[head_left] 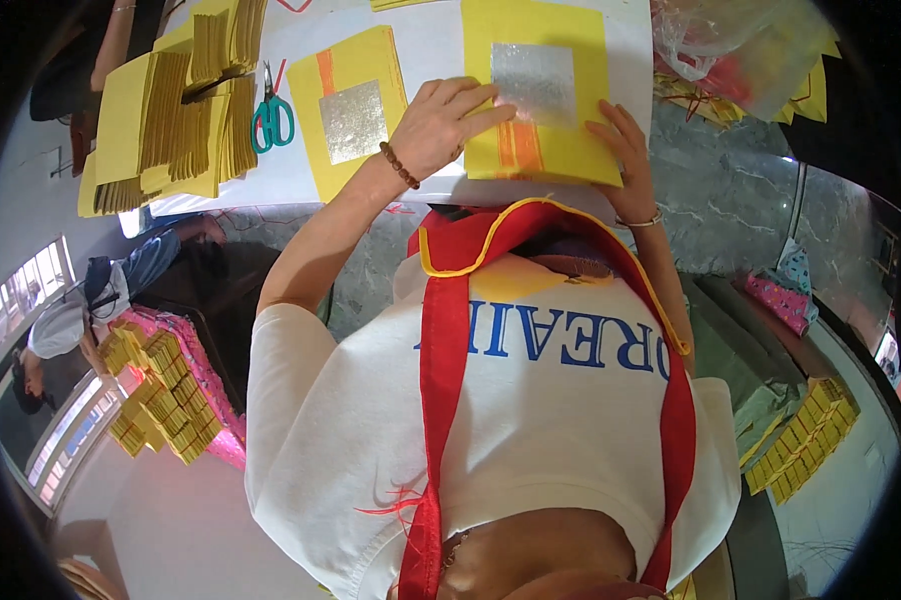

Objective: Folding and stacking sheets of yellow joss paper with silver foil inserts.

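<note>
Both hands are pressing flat on a yellow paper sheet (536, 100) with a silver foil square, lying on the white worktop (431, 45): left hand (441, 125) spread on its edge, right hand (626, 145) pinching the near corner. It looks thin, light, floppy, easily creased; best lifted by the edges
</note>
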Demonstrator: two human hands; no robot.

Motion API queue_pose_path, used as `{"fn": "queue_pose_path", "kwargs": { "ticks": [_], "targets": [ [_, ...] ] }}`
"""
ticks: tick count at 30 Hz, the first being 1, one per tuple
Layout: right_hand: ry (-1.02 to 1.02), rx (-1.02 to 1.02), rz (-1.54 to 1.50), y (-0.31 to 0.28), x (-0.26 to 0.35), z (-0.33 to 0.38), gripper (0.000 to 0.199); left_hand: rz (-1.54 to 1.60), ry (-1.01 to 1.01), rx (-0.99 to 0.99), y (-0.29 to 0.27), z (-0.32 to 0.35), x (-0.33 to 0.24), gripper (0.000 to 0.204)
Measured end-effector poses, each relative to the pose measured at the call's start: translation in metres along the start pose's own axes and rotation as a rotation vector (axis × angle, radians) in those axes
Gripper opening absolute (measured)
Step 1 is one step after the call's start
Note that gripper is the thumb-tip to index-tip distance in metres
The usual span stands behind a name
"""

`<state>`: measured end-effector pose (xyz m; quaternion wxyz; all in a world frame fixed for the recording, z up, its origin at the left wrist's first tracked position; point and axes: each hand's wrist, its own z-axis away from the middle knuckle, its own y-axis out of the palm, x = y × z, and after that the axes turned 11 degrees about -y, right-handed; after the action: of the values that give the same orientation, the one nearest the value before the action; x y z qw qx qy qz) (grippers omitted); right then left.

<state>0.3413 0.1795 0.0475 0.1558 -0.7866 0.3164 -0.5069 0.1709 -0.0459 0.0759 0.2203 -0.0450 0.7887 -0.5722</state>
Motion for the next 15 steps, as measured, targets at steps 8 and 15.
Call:
{"fn": "queue_pose_path", "kwargs": {
  "ticks": [8, 15],
  "targets": [
    [-0.191, 0.299, 0.243, -0.015, 0.014, 0.007, 0.033, 0.275, -0.028, 0.085, -0.017, 0.021, -0.029, 0.034],
    [0.406, 0.088, -0.188, -0.001, 0.011, 0.002, 0.030, 0.566, -0.740, 0.237, -0.002, 0.002, -0.024, 0.025]
  ]
}}
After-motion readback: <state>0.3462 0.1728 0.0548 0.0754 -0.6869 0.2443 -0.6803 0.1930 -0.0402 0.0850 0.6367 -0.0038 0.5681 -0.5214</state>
